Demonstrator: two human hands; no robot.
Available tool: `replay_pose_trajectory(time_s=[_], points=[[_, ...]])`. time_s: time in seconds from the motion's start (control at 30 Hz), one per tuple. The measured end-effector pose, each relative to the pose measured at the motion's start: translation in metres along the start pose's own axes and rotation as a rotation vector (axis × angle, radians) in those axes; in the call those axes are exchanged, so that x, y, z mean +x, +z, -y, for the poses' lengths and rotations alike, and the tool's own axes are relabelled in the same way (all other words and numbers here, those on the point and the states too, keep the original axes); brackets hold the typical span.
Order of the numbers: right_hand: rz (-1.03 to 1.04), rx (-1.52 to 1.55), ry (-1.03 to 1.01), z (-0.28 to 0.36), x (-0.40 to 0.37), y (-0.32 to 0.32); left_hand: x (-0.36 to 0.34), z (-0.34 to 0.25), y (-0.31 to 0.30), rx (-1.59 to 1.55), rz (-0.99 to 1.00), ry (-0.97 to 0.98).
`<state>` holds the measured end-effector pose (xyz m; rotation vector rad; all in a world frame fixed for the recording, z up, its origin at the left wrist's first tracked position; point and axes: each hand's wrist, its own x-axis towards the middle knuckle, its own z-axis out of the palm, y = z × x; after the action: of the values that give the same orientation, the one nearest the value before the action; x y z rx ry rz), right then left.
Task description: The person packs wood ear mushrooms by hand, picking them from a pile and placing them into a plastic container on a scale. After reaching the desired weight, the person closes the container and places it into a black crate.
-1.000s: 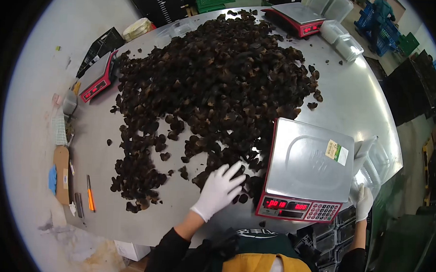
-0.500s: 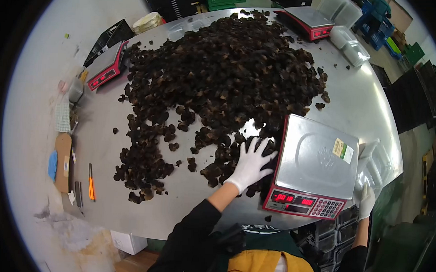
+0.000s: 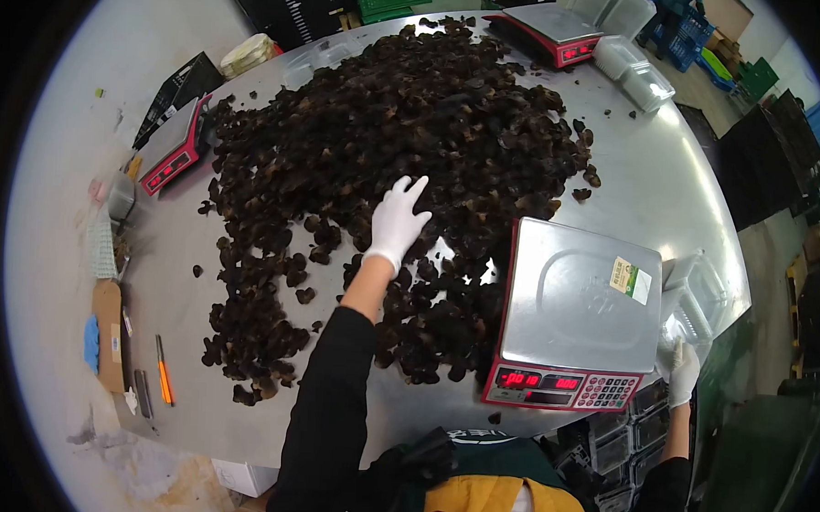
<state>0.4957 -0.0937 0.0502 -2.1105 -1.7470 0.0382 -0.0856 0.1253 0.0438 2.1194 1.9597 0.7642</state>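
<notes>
A big heap of dark brown wood ear mushrooms [image 3: 398, 118] covers much of the steel table. My left hand [image 3: 398, 223], in a white glove, reaches over the heap's near part with fingers apart, palm down. Right of it stands a red digital scale [image 3: 582, 300] with a bare metal plate and lit red digits. Beyond the scale's right side, my gloved right hand [image 3: 684, 373] grips the near edge of a clear plastic box [image 3: 696, 301] among nested ones; its fingertips are partly hidden. Loose mushrooms [image 3: 434, 339] lie between the heap and the scale.
Two more red scales stand on the table, one at the left edge [image 3: 172, 149], one at the far side [image 3: 552, 33]. Clear boxes [image 3: 633, 74] sit beside the far one. An orange-handled tool [image 3: 164, 378] lies at left. Black crates [image 3: 293, 8] stand behind; a person [image 3: 672, 16] is far off.
My left hand has moved forward and left, from beside the scale onto the heap. My right hand stays at the plastic boxes. The whole view has shifted slightly.
</notes>
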Motion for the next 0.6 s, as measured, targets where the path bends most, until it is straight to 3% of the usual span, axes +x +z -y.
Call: replay_pose_trajectory(time_s=[0.07, 0.1, 0.2, 0.33, 0.4, 0.5, 0.6], points=[[0.009, -0.017, 0.014, 0.000, -0.002, 0.000, 0.021, 0.012, 0.011, 0.007, 0.191, -0.063], [-0.008, -0.012, -0.003, 0.000, -0.002, 0.000, 0.031, 0.024, 0.018, -0.103, 0.190, -0.094], [-0.019, 0.014, -0.011, 0.002, -0.002, -0.001, 0.033, 0.037, 0.003, -0.367, 0.160, -0.103], [0.024, -0.005, -0.026, 0.003, -0.002, -0.005, -0.024, 0.043, -0.068, -0.514, -0.012, -0.031], [0.072, -0.006, -0.027, 0.009, -0.003, -0.016, -0.066, 0.058, -0.111, -0.339, -0.064, -0.088], [0.218, -0.093, -0.064, 0.022, -0.006, -0.030, -0.132, 0.138, -0.143, 0.006, -0.029, -0.225], [0.172, -0.035, -0.201, -0.002, -0.009, -0.030, -0.179, 0.135, -0.160, 0.595, 0.074, -0.339]])
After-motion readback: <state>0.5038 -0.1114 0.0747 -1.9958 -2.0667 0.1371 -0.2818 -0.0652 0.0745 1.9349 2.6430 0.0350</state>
